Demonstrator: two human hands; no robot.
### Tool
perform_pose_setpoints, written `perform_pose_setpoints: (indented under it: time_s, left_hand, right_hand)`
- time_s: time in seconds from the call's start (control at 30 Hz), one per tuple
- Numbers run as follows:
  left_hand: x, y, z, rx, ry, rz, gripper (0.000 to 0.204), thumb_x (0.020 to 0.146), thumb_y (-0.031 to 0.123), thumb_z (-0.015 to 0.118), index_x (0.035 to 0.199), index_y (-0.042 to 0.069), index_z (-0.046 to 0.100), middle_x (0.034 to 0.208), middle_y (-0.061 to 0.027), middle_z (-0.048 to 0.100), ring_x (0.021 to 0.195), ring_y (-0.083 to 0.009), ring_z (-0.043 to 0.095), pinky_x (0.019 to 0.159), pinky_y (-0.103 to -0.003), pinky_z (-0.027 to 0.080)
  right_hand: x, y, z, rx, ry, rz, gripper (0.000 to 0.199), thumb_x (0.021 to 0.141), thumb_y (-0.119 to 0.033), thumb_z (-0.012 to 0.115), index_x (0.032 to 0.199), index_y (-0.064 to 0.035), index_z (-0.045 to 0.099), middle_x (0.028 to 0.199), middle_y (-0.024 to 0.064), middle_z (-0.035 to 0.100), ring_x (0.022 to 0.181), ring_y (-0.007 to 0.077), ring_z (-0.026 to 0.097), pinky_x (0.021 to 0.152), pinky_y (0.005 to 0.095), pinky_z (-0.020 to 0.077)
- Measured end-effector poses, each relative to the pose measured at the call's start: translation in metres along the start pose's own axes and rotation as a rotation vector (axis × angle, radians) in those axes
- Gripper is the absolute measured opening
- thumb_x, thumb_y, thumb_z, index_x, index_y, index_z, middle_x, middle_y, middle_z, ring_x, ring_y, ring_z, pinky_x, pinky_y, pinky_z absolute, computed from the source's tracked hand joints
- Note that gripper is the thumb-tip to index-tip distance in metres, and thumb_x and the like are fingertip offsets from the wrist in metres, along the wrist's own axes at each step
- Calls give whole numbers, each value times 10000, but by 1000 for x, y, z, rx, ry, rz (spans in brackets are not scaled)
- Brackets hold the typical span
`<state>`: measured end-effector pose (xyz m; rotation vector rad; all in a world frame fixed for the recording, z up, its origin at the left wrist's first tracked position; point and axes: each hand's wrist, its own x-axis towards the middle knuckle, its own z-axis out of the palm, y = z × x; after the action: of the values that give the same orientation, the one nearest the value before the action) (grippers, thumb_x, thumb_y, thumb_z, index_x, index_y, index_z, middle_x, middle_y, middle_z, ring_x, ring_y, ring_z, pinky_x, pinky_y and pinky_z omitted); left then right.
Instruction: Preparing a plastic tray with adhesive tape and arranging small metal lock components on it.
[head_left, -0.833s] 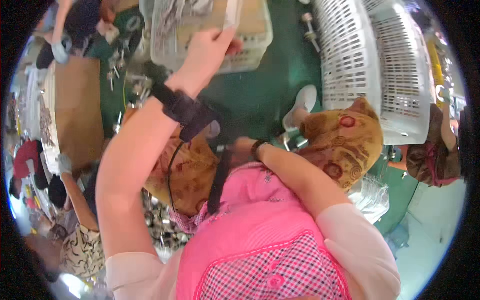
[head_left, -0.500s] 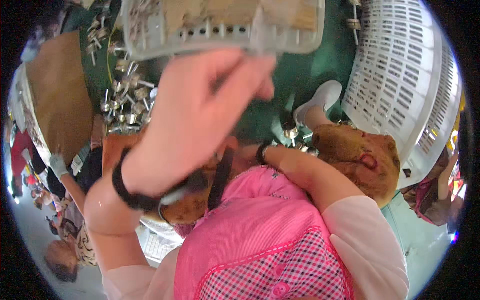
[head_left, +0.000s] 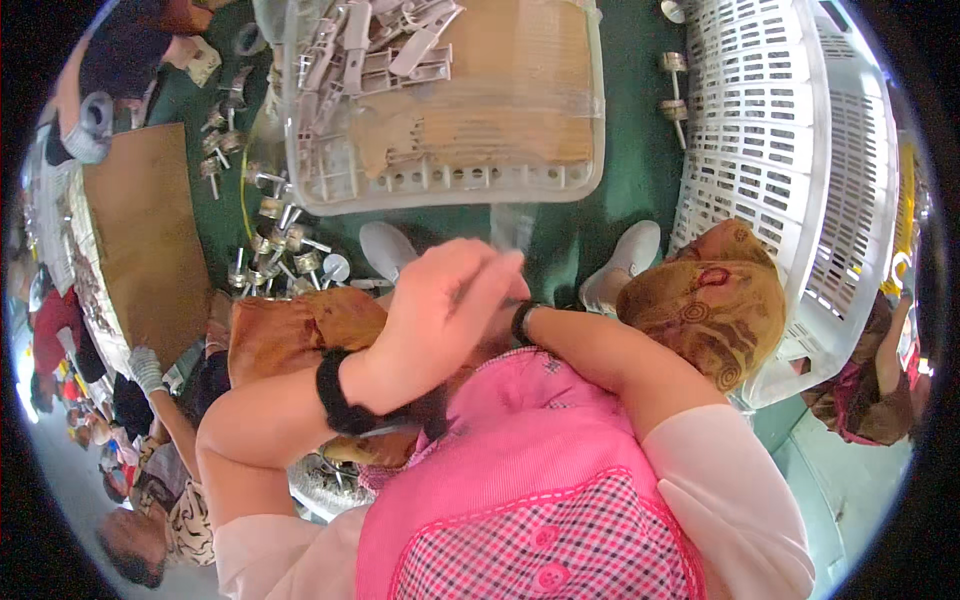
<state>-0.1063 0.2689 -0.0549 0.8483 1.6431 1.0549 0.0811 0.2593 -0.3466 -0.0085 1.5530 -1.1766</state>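
My left hand [head_left: 450,305], a dark band at its wrist, is in front of my lap with its fingers curled together. A pale, see-through strip [head_left: 512,226] blurs just beyond the fingertips; whether the fingers hold it is unclear. My right hand [head_left: 505,318] lies close behind and below, mostly covered by the left one, so its fingers are hidden. Ahead of both hands is a translucent plastic crate [head_left: 450,190]. Brown cardboard [head_left: 510,90] and several light grey plastic pieces [head_left: 405,55] are in it, the pieces toward its far left.
Metal parts with round heads and stems [head_left: 285,245] lie on the green floor to the left. A white slotted basket [head_left: 750,180] stands on the right. A cardboard sheet [head_left: 150,240] and a person's gloved hand [head_left: 147,368] are at the left.
My left hand has come back from the crate's near edge toward my lap, beside the right hand. The view has shifted, so more of the crate and my shoes shows.
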Motion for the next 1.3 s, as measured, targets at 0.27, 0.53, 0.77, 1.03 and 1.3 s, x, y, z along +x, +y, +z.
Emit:
perform_pose_setpoints:
  time_s: [0.27,0.53,0.77,1.03,1.3]
  left_hand:
    - [-13,-9,21,6,126,144,361,929,257,453,757,-17,613,706,-48,609,700,-104,545,678,-249,424]
    - [-3,3,13,-37,72,99,370,910,282,484,745,-20,620,690,-42,615,684,-98,547,668,-248,422]
    - [8,-1,12,258,-18,101,235,873,175,526,720,29,630,676,-78,592,654,-202,560,641,-306,426]
    - [17,-7,23,75,-6,103,141,805,121,587,699,29,574,678,-96,567,674,-281,541,631,-369,397]
    - [5,-24,45,197,69,144,211,887,136,482,746,22,590,732,-123,591,704,-267,557,660,-344,426]
  right_hand:
    - [-8,-19,34,-119,91,127,396,798,-351,522,1109,-124,614,1164,117,578,1084,252,535,921,392,392]
    - [-39,-26,37,-16,97,256,432,808,-407,503,1021,-57,641,1089,109,615,995,217,566,838,372,425]
    - [2,-31,-8,11,-33,191,377,743,-301,573,1047,-90,645,1119,112,603,1032,283,570,879,423,423]
    - [32,-35,-54,212,194,94,356,744,-294,576,1024,-88,653,1092,117,614,1012,284,579,871,418,428]
    - [-5,9,-25,311,584,-29,336,746,-287,580,1002,-85,660,1064,121,625,993,285,588,862,413,434]
